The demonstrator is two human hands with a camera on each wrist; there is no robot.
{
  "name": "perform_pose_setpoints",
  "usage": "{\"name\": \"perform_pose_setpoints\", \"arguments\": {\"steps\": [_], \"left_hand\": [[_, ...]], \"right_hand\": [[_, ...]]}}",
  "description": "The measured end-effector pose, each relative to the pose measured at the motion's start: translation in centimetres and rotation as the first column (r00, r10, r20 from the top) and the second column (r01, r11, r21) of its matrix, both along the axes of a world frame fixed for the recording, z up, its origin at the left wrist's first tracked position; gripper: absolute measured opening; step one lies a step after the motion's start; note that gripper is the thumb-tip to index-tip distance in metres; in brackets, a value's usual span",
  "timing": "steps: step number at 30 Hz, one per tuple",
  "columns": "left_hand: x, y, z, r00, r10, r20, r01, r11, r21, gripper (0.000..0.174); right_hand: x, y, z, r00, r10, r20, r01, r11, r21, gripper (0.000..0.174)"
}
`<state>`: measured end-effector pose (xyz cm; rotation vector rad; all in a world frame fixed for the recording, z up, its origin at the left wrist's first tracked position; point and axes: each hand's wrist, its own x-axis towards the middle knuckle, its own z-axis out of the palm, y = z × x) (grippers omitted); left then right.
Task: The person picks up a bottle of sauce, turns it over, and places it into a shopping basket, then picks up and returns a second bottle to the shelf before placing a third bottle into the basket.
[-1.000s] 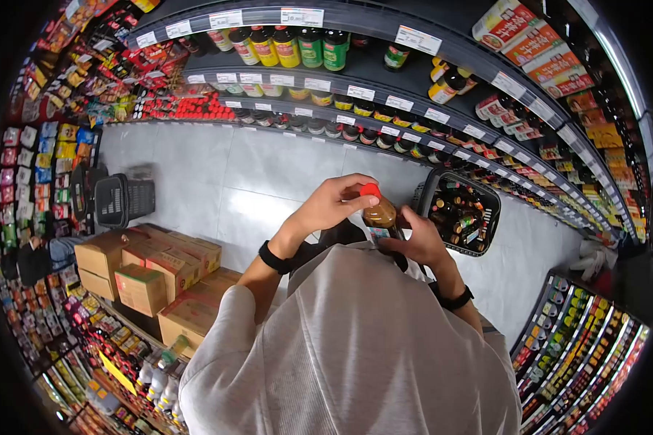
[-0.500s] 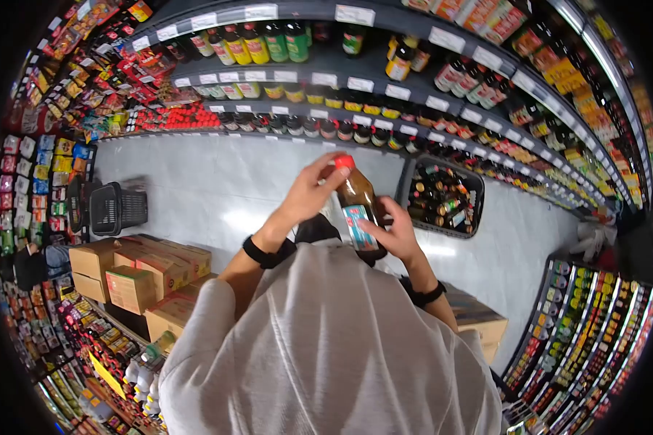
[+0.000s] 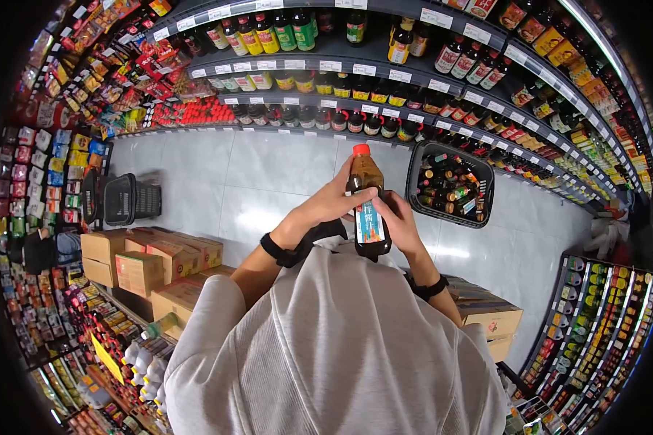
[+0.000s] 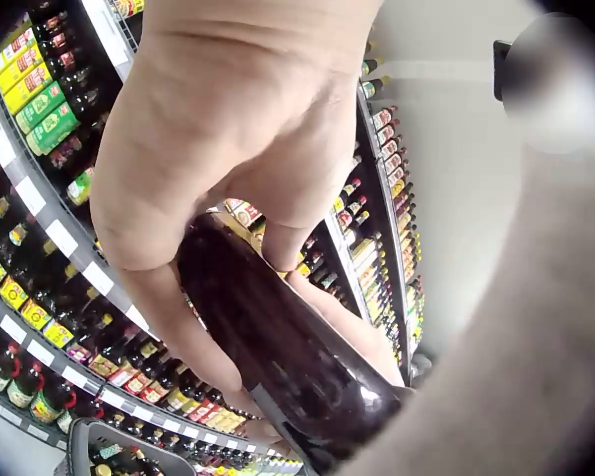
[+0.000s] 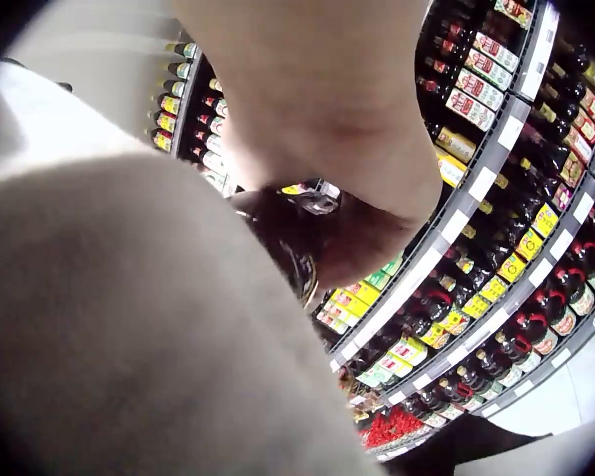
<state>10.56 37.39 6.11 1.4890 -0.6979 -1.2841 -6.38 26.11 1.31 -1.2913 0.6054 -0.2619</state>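
A sauce bottle (image 3: 370, 221) with a red cap, dark contents and a blue-and-white label is held in front of the chest, label facing up. My left hand (image 3: 331, 201) grips its upper part, thumb laid across the front above the label. From the other side my right hand (image 3: 401, 223) holds the body, its thumb near the left thumb and its fingers hidden behind. In the left wrist view, the left hand (image 4: 238, 149) curls round the dark bottle (image 4: 278, 332). The right wrist view shows the right hand (image 5: 337, 109) against the bottle (image 5: 283, 238), much of it covered by a grey sleeve.
Ahead runs a long shelf (image 3: 341, 69) of bottled sauces with price tags. A black basket (image 3: 450, 185) full of bottles stands on the floor at the right. Stacked baskets (image 3: 127, 199) and cardboard boxes (image 3: 141, 272) are at the left, another box (image 3: 490, 322) behind on the right.
The left hand has slid from the red cap down to the bottle's upper body. The bottle has turned from tilted to nearly straight, with its label now fully facing the head camera.
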Motion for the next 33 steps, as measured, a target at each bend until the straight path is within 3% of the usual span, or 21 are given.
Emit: {"name": "perform_pose_setpoints", "arguments": {"steps": [1, 4, 5, 8, 10, 12, 14, 16, 18, 21, 24, 25, 28, 33], "left_hand": [[-0.3, 0.0, 0.3, 1.0, 0.022, -0.023, -0.022, 1.0, 0.004, 0.09], [-0.6, -0.5, 1.1, 0.996, -0.008, 0.091, 0.011, 0.999, -0.035, 0.092], [-0.3, -0.6, 1.8, 0.99, -0.07, 0.126, 0.061, 0.996, 0.072, 0.092], [0.4, -0.4, -0.5, 0.898, -0.044, 0.438, 0.078, 0.995, -0.059, 0.09], [0.4, 0.0, -0.9, 0.865, 0.044, 0.5, 0.053, 0.983, -0.178, 0.087], [0.6, 0.6, 0.5, 0.908, 0.003, 0.419, 0.04, 0.995, -0.094, 0.088], [0.9, 1.1, -1.4, 0.893, 0.017, 0.45, 0.012, 0.998, -0.063, 0.089], [1.2, 1.5, -1.0, 0.928, -0.029, 0.372, 0.026, 1.0, 0.012, 0.091], [1.4, 1.9, -2.1, 0.885, -0.008, 0.466, 0.03, 0.999, -0.041, 0.091], [1.5, 1.8, -0.8, 0.884, -0.016, 0.467, 0.046, 0.998, -0.052, 0.091], [1.8, 1.5, 0.4, 0.926, -0.084, 0.368, 0.053, 0.994, 0.094, 0.092], [1.8, 1.5, -0.4, 0.899, -0.034, 0.436, 0.044, 0.999, -0.013, 0.093], [1.9, 0.9, -2.2, 0.918, 0.023, 0.396, 0.018, 0.995, -0.1, 0.092], [2.2, 0.4, -2.3, 0.911, 0.061, 0.407, -0.02, 0.994, -0.104, 0.089]], "right_hand": [[-0.3, 0.1, 0.3, 1.0, 0.0, -0.015, 0.0, 1.0, 0.008, 0.032], [-0.8, 0.0, 0.4, 0.999, 0.027, -0.039, -0.025, 0.998, 0.059, 0.04], [-1.1, -0.1, 0.4, 0.998, 0.028, -0.062, -0.02, 0.992, 0.122, 0.042], [-1.0, 0.0, 0.0, 0.994, 0.087, -0.062, -0.07, 0.969, 0.238, 0.047], [-0.8, 0.0, -2.0, 0.988, 0.106, -0.113, -0.088, 0.984, 0.154, 0.053], [-0.5, 0.2, -1.8, 0.984, 0.16, -0.083, -0.148, 0.98, 0.134, 0.053], [-0.3, 0.2, -2.1, 0.972, 0.212, -0.097, -0.197, 0.97, 0.142, 0.05], [-0.1, 0.4, -2.2, 0.972, 0.217, -0.095, -0.202, 0.968, 0.148, 0.049], [0.1, 0.2, -3.6, 0.964, 0.255, -0.075, -0.244, 0.961, 0.129, 0.048], [0.6, 0.2, -2.1, 0.962, 0.255, -0.094, -0.24, 0.96, 0.142, 0.048], [0.9, 0.1, -1.7, 0.966, 0.245, -0.079, -0.234, 0.963, 0.13, 0.048], [1.0, 0.1, -1.6, 0.968, 0.242, -0.072, -0.231, 0.964, 0.132, 0.049], [1.3, -0.3, -1.4, 0.971, 0.223, -0.082, -0.209, 0.967, 0.147, 0.048], [1.6, 0.0, 0.1, 0.988, 0.133, -0.074, -0.125, 0.987, 0.103, 0.051]]}}
